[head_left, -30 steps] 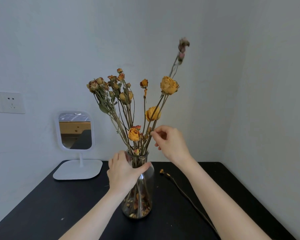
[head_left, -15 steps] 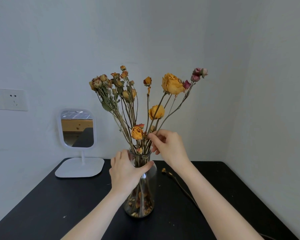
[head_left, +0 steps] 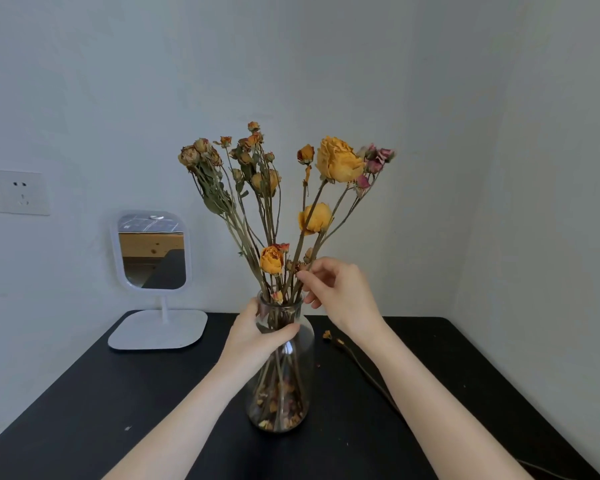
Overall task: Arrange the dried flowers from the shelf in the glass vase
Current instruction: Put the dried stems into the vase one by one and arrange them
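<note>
My black table meets a pale wall. At nine o'clock my left hand is wrapped round the glass vase neck. My right hand pinches upright stems, and one loose stem lies at three o'clock, nearest that hand.

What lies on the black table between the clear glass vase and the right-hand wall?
In the head view, one loose dried flower stem lies on the black table right of the clear glass vase, partly hidden by the right forearm.
</note>
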Demonstrator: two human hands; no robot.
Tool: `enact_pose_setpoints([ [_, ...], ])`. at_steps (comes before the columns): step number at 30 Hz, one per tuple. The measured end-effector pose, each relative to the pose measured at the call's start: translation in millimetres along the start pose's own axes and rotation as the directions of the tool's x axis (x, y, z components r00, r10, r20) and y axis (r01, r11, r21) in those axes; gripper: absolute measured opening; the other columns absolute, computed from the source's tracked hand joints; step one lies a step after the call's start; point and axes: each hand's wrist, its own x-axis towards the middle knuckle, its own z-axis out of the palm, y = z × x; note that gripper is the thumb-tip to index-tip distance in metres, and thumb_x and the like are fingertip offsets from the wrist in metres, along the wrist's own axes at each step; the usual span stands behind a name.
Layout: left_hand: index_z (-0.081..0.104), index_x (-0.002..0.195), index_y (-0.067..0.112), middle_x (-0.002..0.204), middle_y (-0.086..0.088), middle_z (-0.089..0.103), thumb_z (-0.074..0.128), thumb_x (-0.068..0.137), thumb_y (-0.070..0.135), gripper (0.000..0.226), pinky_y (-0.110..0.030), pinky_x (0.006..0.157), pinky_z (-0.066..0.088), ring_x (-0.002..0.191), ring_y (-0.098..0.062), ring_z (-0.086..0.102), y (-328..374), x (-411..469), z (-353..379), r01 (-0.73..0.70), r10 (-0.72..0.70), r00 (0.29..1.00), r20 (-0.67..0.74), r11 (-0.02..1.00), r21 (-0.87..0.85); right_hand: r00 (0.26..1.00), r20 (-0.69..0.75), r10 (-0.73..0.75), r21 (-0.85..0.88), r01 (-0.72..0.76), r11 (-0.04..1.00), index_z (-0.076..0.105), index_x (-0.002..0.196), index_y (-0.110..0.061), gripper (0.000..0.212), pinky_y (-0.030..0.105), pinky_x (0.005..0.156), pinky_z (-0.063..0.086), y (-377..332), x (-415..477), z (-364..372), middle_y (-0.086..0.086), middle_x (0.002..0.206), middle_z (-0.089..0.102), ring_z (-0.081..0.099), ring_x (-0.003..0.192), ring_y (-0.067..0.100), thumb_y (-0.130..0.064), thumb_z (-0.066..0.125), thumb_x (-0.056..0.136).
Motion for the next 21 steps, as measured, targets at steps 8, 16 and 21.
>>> enact_pose_setpoints([
  [8, 0.046, 0.094, 0.047, 0.099, 0.024, 0.057, 0.08, 0.062, 0.041, 0.047, -0.014, 0.071, 0.037, 0.095, 0.007, 0.051, 1.8, 2.5, 1.2, -0.034, 0.033, 0.999, -0.031, 0.999, -0.033, 1.0, -0.015, 0.007, -0.029, -0.007, 1.0, 0.06, 0.076, -0.024, 0.013, 0.006, 0.052, 0.045, 1.3, -0.3, -6.2, -0.008, 0.064, 0.059, 0.056, 0.053, -0.006, -0.022, 0.061, 0.089],
  [16, 0.044, 0.105, 0.04, 0.1, 0.025, 0.052, 0.08, 0.061, 0.044, 0.057, -0.01, 0.073, 0.034, 0.095, 0.006, 0.049, 1.8, -3.6, 7.8, -0.076, 0.076, 0.99, -0.12, 0.997, 0.005, 0.997, -0.02, 0.073, -0.01, -0.074, 0.997, 0.065, 0.091, -0.02, 0.005, 0.01, 0.054, 0.048, 9.9, -2.7, -16.5, -0.005, 0.072, 0.062, 0.058, 0.056, 0.002, -0.019, 0.062, 0.088],
  [21, 0.046, 0.104, 0.032, 0.103, 0.011, 0.05, 0.077, 0.067, 0.04, 0.049, -0.013, 0.081, 0.035, 0.098, -0.004, 0.048, 0.8, -38.4, 7.1, -0.173, 0.18, 0.878, -0.444, 0.983, 0.058, 0.977, -0.053, 0.206, -0.084, -0.21, 0.974, 0.062, 0.095, -0.021, 0.006, 0.012, 0.052, 0.046, 29.5, -13.5, -41.7, -0.003, 0.076, 0.063, 0.06, 0.061, 0.006, -0.023, 0.059, 0.09],
])
